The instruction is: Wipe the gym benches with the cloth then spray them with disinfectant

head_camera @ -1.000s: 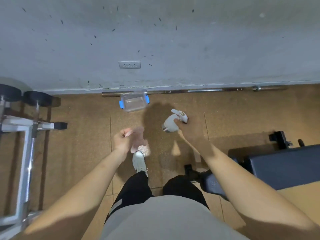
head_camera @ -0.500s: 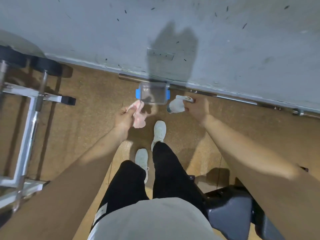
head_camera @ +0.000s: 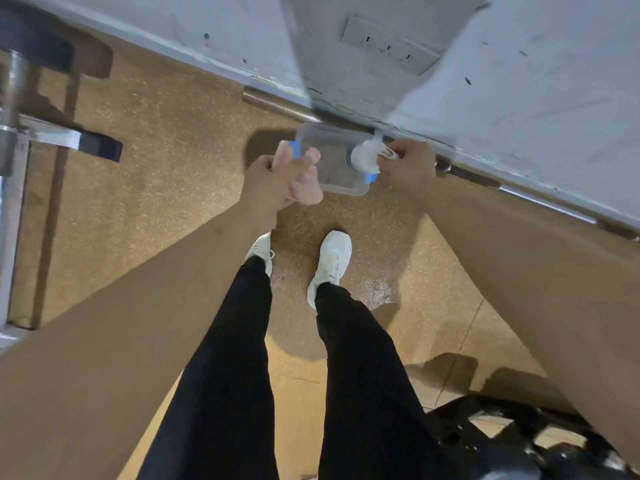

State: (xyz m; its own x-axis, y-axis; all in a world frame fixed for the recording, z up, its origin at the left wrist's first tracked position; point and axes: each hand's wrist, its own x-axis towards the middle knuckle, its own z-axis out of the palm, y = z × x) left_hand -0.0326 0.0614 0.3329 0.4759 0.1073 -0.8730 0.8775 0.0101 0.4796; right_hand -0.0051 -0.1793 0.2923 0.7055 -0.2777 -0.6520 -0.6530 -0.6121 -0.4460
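Note:
My left hand (head_camera: 268,181) is closed around a crumpled pink cloth (head_camera: 306,187), held just left of a clear plastic box (head_camera: 332,168) with blue clips that sits on the floor by the wall. My right hand (head_camera: 408,164) grips a white spray bottle (head_camera: 363,155) by its trigger, over the box's right end. A dark gym bench (head_camera: 498,445) shows only partly at the bottom right, behind me.
A steel barbell (head_camera: 277,105) lies along the foot of the grey wall (head_camera: 519,64). A metal rack with black weight plates (head_camera: 34,46) stands at the left. My two white shoes (head_camera: 330,261) stand on the speckled tan floor (head_camera: 173,150).
I have stepped up to the wall. Both hands, still holding the cloth and the bottle, have come down over the clear box. The bench has slid out to the bottom right.

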